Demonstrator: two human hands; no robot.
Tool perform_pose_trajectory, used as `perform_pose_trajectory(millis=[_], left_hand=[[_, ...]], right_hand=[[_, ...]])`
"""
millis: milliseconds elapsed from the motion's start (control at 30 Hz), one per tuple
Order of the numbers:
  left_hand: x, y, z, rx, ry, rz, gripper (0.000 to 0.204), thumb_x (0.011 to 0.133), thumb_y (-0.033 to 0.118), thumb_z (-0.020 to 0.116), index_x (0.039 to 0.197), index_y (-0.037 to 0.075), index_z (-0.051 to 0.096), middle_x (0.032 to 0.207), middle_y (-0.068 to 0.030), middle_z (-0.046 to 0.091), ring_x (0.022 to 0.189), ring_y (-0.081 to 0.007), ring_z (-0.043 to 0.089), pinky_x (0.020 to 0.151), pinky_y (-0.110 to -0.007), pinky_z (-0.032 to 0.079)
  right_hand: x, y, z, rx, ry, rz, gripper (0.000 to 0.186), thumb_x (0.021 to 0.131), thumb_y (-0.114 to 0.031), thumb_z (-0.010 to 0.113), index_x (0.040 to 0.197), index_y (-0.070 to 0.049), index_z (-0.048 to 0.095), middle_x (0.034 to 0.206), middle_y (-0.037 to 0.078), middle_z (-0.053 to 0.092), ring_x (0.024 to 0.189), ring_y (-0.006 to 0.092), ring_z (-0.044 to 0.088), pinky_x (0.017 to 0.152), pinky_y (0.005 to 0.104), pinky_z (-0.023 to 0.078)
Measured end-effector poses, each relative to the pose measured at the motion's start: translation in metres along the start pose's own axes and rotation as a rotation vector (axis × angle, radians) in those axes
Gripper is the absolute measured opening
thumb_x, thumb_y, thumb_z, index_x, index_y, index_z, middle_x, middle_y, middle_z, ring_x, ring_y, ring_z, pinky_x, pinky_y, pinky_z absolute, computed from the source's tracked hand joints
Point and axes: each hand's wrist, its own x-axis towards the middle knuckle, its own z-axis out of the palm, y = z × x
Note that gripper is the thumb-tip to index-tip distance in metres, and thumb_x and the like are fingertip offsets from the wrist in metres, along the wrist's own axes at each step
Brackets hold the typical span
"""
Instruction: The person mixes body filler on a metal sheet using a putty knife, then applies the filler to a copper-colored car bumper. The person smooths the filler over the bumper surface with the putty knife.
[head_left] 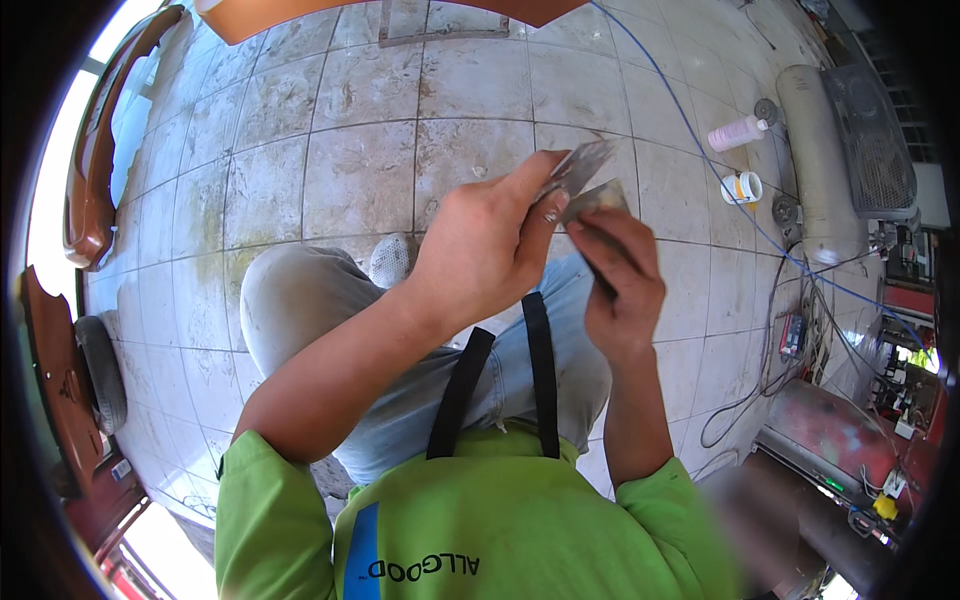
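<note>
Above tiled floor [365, 90], hands [485, 228] [625, 275] grip flat grey blades [582, 168] [604, 197].

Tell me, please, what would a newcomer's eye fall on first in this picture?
Probably the bright green shirt filling the lower middle. Just above the picture's centre, the left grip holds a thin grey plate, close to the darker flat piece in the right grip. Against the pale tiled floor, an orange panel at the top edge also stands out.
</note>
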Motion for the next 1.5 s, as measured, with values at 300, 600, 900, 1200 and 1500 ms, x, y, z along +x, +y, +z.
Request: perform_pose_trajectory(millis=[300,600,900,1200,1500], left_hand=[[0.017,-0.013,-0.020,-0.437,0.283,-0.378,0.027,0.103,0.011,0.064,0.126,-0.002,0.062,0.092,-0.0143,0.073,0.073,-0.0156,0.067,0.064,-0.032,0.052],[0.006,-0.007,-0.024,-0.562,0.200,-0.525,0.032,0.102,0.009,0.063,0.131,-0.004,0.059,0.103,-0.0176,0.074,0.082,-0.0180,0.070,0.072,-0.036,0.056],[0.008,-0.014,-0.043,-0.004,0.293,-0.179,0.017,0.098,0.011,0.065,0.112,0.001,0.061,0.070,-0.0254,0.063,0.062,-0.0467,0.063,0.055,-0.047,0.049],[0.002,-0.004,-0.043,0.020,0.197,-0.199,0.019,0.099,0.010,0.064,0.115,0.000,0.061,0.078,-0.0262,0.067,0.066,-0.0460,0.066,0.058,-0.043,0.052],[0.006,0.003,-0.043,-0.786,0.202,-0.645,0.036,0.104,0.007,0.063,0.138,-0.005,0.057,0.125,-0.0106,0.071,0.111,-0.0153,0.065,0.097,-0.031,0.051]], right_hand=[[-0.004,-0.029,-0.002,0.133,-0.061,-0.238,0.055,0.075,0.017,0.062,0.122,-0.012,0.066,0.128,0.021,0.056,0.127,0.0453,0.055,0.106,0.0554,0.049],[0.021,0.033,-0.004,-0.255,-0.163,-0.045,0.072,0.062,0.019,0.060,0.124,-0.016,0.075,0.131,0.011,0.060,0.125,0.0347,0.056,0.108,0.0490,0.044],[-0.010,-0.005,0.023,-0.086,-0.431,-0.126,0.069,0.063,0.011,0.062,0.122,-0.020,0.079,0.128,0.009,0.065,0.123,0.0333,0.060,0.115,0.0520,0.037],[0.005,-0.005,0.029,-0.052,-0.351,-0.146,0.067,0.064,0.007,0.062,0.121,-0.023,0.078,0.128,0.002,0.065,0.124,0.0284,0.059,0.113,0.0544,0.038],[0.006,-0.025,0.040,0.313,0.055,-0.157,0.058,0.074,0.022,0.056,0.120,-0.013,0.067,0.141,0.019,0.050,0.132,0.0420,0.053,0.109,0.0537,0.047]])
